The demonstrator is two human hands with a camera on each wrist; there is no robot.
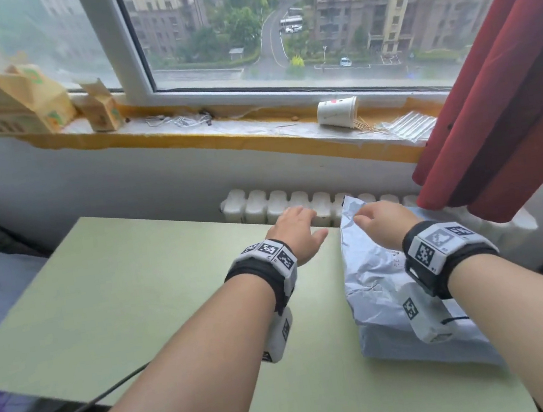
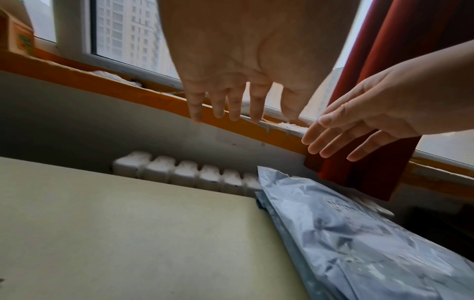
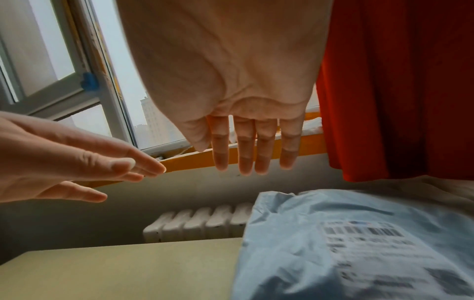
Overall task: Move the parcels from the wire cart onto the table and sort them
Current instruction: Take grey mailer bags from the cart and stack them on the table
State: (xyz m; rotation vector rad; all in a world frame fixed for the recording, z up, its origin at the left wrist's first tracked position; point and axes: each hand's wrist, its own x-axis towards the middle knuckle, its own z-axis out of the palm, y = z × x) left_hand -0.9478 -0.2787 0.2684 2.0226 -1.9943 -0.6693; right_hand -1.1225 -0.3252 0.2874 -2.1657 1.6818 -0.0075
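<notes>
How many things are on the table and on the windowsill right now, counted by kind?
Grey plastic mailer parcel on the table: 1
Paper bags on the windowsill: 2
Small cardboard carton: 1
Tipped white paper cup: 1
Total: 5

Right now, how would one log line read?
left hand: open, empty | right hand: open, above grey mailer bag | bag: flat on green table
</notes>
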